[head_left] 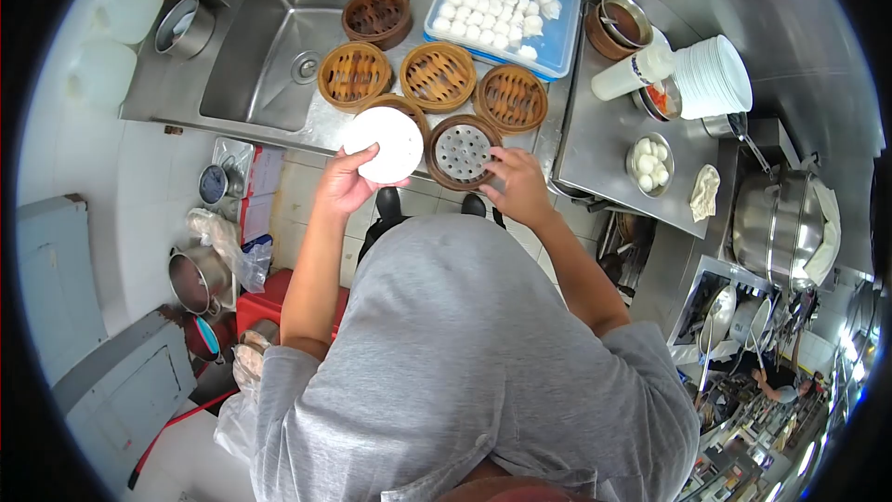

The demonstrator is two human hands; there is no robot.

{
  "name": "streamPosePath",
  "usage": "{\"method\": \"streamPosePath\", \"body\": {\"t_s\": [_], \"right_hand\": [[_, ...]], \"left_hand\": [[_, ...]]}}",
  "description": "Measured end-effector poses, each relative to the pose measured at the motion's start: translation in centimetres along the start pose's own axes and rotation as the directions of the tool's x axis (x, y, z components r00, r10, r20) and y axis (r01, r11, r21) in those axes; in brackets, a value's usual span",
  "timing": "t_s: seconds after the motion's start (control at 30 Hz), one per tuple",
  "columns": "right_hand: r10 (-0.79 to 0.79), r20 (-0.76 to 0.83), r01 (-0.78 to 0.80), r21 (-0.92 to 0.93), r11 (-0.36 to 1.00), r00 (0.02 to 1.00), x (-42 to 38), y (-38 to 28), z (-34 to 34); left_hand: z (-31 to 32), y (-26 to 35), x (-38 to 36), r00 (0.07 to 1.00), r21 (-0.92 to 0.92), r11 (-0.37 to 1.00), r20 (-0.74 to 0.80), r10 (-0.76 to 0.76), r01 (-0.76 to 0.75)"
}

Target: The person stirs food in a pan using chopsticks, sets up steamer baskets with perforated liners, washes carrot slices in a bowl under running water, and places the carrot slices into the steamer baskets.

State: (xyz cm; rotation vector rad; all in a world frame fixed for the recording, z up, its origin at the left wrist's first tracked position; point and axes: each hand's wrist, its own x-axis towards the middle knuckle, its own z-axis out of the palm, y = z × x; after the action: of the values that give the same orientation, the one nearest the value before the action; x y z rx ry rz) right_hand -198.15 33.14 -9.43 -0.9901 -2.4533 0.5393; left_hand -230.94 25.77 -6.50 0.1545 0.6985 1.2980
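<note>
Left hand [346, 184] pinches a white disc [384, 144], mid-frame; right hand [518, 182], well clear of it, at the steamer [461, 184] alongside, grip unclear! Lining looks under way; next calls for flat placement.

White thin round sheet [400, 139]: paper-like, matt, smooth. Grey round perforated disc [463, 151]: metal, dull sheen, pierced surface. Dark brown round rim [460, 186] about it: wood-like, worn. Tan-brown round slatted basket [437, 76]: wood or bamboo, can't tell; ridged, slightly shiny. Silver rectangular sink [265, 56]: smooth metal, soft sheen. Blue rectangular tray [568, 5]: glossy plastic. Grey short-sleeved shirt [455, 316]: matt cloth, creased.
</note>
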Motion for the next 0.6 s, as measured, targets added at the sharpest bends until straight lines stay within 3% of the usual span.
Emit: {"method": "streamPosePath", "body": {"t_s": [0.07, 0.17, 0.2, 0.3, 0.43, 0.47, 0.6], "right_hand": [[0.185, -0.093, -0.154, 0.270, 0.950, 0.978, 2.0, -2.4, -1.0], [0.449, 0.192, -0.470, 0.578, 0.667, 0.873, 5.7, -4.9, -1.9], [0.404, 0.199, -0.431, 0.635, 0.641, 0.893, 6.4, -4.4, -0.9], [0.430, 0.415, -0.563, 0.766, 0.311, 0.802, 7.1, -3.9, -0.8], [0.501, 0.414, -0.579, 0.781, 0.232, 0.760, 6.3, -3.1, -1.9], [0.521, 0.369, -0.523, 0.833, 0.182, 0.769, 5.9, -2.5, -2.0], [0.691, 0.141, -0.414, 0.876, 0.246, 0.709, 5.2, 2.5, -3.8]], "left_hand": [[1.1, -0.7, 0.3, 1.000, 0.011, 1.000, 0.003, -0.028, 0.028], [2.7, -1.8, 1.6, 0.994, 0.051, 0.994, 0.060, -0.096, 0.093], [2.9, -2.3, 2.1, 0.991, 0.072, 0.992, 0.083, -0.107, 0.102], [3.0, -2.6, 3.1, 0.980, -0.028, 0.983, 0.090, -0.176, 0.179], [2.3, -2.5, 3.4, 0.979, -0.064, 0.981, 0.110, -0.174, 0.181], [1.9, -2.6, 3.5, 0.981, -0.040, 0.983, 0.095, -0.172, 0.177], [2.0, -2.4, 2.9, 0.986, -0.046, 0.989, 0.090, -0.137, 0.141]]}}
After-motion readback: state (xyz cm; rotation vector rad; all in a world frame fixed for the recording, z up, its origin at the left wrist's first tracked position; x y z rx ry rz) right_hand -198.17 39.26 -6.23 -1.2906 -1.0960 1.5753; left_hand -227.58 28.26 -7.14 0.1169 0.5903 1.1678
